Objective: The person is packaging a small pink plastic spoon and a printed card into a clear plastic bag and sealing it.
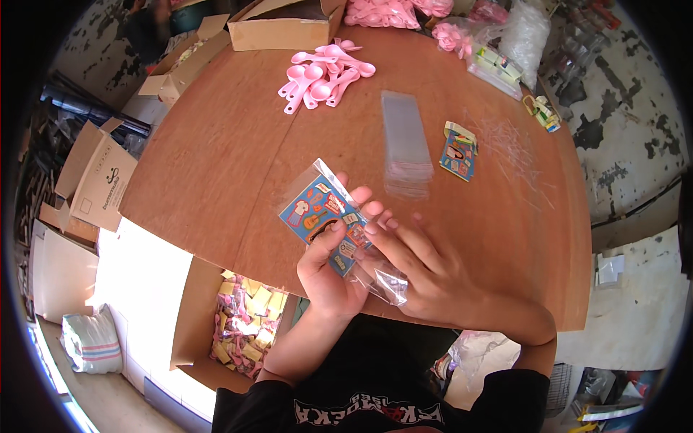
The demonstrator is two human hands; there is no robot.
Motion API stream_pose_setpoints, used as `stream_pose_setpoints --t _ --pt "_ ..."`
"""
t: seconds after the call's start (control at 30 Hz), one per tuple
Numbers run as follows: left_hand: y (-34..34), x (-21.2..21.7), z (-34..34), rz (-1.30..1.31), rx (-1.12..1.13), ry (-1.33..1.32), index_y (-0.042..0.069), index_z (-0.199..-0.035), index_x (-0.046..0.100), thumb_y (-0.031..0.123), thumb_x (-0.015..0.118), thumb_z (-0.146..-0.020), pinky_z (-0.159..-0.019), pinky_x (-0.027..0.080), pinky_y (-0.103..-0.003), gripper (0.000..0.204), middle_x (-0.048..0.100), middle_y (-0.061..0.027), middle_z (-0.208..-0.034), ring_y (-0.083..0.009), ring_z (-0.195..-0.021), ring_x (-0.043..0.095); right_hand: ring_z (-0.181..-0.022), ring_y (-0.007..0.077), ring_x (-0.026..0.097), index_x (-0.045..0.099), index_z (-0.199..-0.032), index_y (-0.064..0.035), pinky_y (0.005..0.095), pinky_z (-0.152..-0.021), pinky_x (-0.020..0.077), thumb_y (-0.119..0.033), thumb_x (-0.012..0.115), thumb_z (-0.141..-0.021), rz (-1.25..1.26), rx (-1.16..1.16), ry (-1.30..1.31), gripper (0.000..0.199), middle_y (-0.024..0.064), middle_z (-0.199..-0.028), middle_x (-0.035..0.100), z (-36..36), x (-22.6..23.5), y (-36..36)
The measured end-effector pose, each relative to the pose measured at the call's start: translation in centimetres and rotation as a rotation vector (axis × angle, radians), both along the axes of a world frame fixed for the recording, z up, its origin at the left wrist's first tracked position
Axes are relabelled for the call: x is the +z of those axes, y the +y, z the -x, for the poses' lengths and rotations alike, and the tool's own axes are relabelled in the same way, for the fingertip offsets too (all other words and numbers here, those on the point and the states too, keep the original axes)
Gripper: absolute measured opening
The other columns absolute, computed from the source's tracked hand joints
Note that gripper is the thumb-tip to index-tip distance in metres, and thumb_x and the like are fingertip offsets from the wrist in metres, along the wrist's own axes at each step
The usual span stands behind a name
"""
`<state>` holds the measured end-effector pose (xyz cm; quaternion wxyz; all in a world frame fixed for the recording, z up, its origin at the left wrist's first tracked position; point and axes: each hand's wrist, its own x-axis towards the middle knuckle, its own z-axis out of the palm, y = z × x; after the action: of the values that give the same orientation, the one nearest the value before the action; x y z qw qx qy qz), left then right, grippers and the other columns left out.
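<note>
The sticker sheet (326, 216), a blue card printed with small colourful cartoon shapes, sits inside a clear plastic sleeve (339, 231) and is held just above the near edge of the round wooden table (216, 166). Its long axis runs diagonally, the upper end pointing up and to the person's left, the lower end toward the right hand. The left hand (328, 278) grasps it from below, thumb pressed across the printed face and fingers curled behind, fingertips showing past the far edge. The right hand (422, 278) lies palm down beside it, fingers stretched toward the sheet's lower corner and pinching the crinkled, glossy loose end of the sleeve; both forearms rise from the lower edge, the right bent sharply at the elbow. Just beyond the fingertips lies a neat stack of empty clear sleeves (404, 144), long and narrow, and to the right of it a second sticker sheet (459, 151) flat on the wood. Farther off past the left hand is a heap of smooth pink plastic spoons (325, 76). Below the left forearm, an open cardboard box (242, 325) holds filled packets in yellow and pink.
</note>
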<state>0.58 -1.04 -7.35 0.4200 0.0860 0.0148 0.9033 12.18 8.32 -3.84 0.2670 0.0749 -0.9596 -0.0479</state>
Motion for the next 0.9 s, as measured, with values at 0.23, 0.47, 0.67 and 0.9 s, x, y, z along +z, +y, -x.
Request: stream_pose_setpoints --t 0.23,0.47,0.67,0.9 --pt "0.2 0.0 -1.4 0.137 0.043 0.077 0.002 -0.143 0.032 0.009 0.047 -0.090 -0.103 0.043 -0.042 0.056 0.057 -0.0176 -0.125 -0.0284 -0.113 0.057 -0.132 0.0263 0.042 0.065 -0.115 -0.0055 0.0520 -0.100 0.0402 -0.049 0.059 -0.086 -0.053 -0.084 -0.004 0.053 0.0103 -0.144 0.045 -0.3 0.0 -0.3" --pt "-0.9 -0.3 2.1 0.022 -0.011 -0.029 -0.001 -0.136 0.041 0.011 0.050 -0.091 -0.104 0.041 -0.047 0.047 0.061 -0.0136 -0.113 -0.0278 -0.110 0.057 -0.127 0.0223 0.047 0.068 -0.110 -0.0085 0.0506 -0.104 0.0408 -0.031 0.063 -0.087 -0.095 0.085 0.015 0.033 0.0060 -0.134 0.054 -0.8 0.0 -0.1" --pt "-3.9 -0.1 6.6 -0.009 0.135 -0.178 -0.006 -0.131 0.043 0.007 0.047 -0.093 -0.103 0.042 -0.045 0.040 0.059 -0.0155 -0.110 -0.0265 -0.108 0.058 -0.097 0.0193 0.064 0.071 -0.101 -0.0116 0.0395 -0.083 0.0548 -0.015 0.068 -0.080 -0.122 0.349 0.203 0.021 0.0022 -0.104 0.069 1.6 1.8 2.4" --pt "-2.9 0.0 4.7 0.083 0.118 -0.196 -0.004 -0.128 0.047 0.008 0.047 -0.095 -0.100 0.045 -0.044 0.035 0.059 -0.0124 -0.114 -0.0257 -0.108 0.059 -0.102 0.0326 0.060 0.062 -0.116 -0.0043 0.0400 -0.084 0.0513 -0.001 0.058 -0.081 0.147 -0.124 0.170 0.035 0.0147 -0.112 0.063 17.8 -1.2 16.2"
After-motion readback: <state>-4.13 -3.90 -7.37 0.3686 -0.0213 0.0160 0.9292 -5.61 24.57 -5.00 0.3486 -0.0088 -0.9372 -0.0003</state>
